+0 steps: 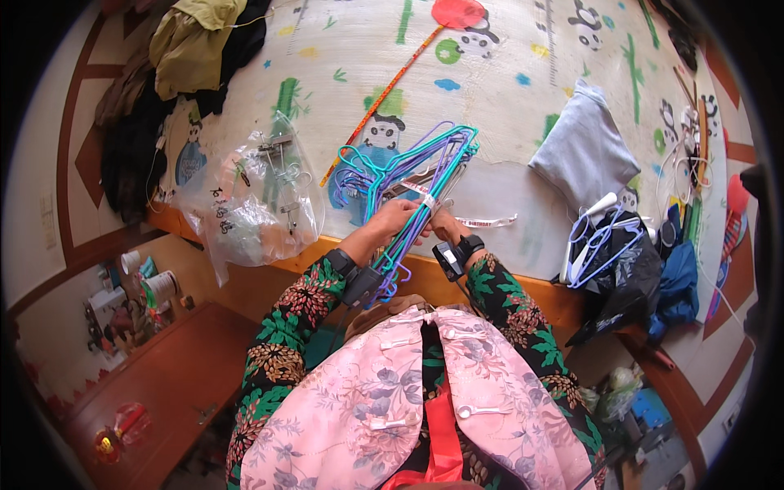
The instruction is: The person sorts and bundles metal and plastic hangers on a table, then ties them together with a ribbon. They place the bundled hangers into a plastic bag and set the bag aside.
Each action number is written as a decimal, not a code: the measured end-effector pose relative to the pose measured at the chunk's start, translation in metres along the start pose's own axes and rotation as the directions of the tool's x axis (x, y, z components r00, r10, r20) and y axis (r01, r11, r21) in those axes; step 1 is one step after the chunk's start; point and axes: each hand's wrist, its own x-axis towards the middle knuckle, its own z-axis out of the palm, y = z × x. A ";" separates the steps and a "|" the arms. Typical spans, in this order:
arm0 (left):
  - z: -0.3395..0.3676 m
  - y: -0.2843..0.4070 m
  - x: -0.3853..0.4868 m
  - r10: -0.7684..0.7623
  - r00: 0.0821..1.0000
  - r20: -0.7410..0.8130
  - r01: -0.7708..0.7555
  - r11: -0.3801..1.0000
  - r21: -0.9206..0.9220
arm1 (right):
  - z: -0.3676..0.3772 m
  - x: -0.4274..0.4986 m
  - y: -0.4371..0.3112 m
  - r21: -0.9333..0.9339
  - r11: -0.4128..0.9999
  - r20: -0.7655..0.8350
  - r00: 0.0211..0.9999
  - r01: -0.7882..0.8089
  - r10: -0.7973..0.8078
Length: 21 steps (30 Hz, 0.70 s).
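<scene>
A bundle of thin teal and purple clothes hangers point(450, 153), with some metal ones among them, slants over the edge of the bed-like platform. My left hand point(392, 220) grips the bundle at its near-left side. On the other side my right hand point(446, 225) is closed against the same hangers, its fingertips partly hidden behind them. A white ribbon point(490, 222) with red printing crosses the bundle between my hands. Its loose tail lies on the mat to the right. Several hanger hooks point down towards my lap.
A clear plastic bag point(257, 202) with metal clip hangers lies left. Beyond the bundle is a red fly swatter point(392, 86). To the right are a folded grey cloth point(585, 147), white-and-lilac hangers point(597, 245) and a black plastic bag point(625, 282). Clothes point(193, 49) lie far left.
</scene>
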 end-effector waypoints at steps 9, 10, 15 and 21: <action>0.010 0.013 -0.003 -0.042 0.999 0.014 0.040 0.988 0.150 | 0.018 -0.014 -0.032 0.034 0.970 -0.138 0.963 0.239 -0.232; 0.011 0.014 -0.002 -0.015 1.000 0.005 0.014 0.990 0.142 | 0.013 -0.009 -0.035 0.098 0.966 -0.102 0.968 0.240 -0.230; 0.017 0.013 -0.004 0.071 0.997 -0.009 -0.070 0.993 0.095 | -0.006 0.013 -0.021 0.210 0.973 0.167 0.978 0.091 -0.127; 0.014 0.007 0.001 0.149 0.982 -0.115 -0.117 0.962 0.246 | -0.020 0.018 0.030 0.085 0.989 -0.113 0.987 0.120 -0.110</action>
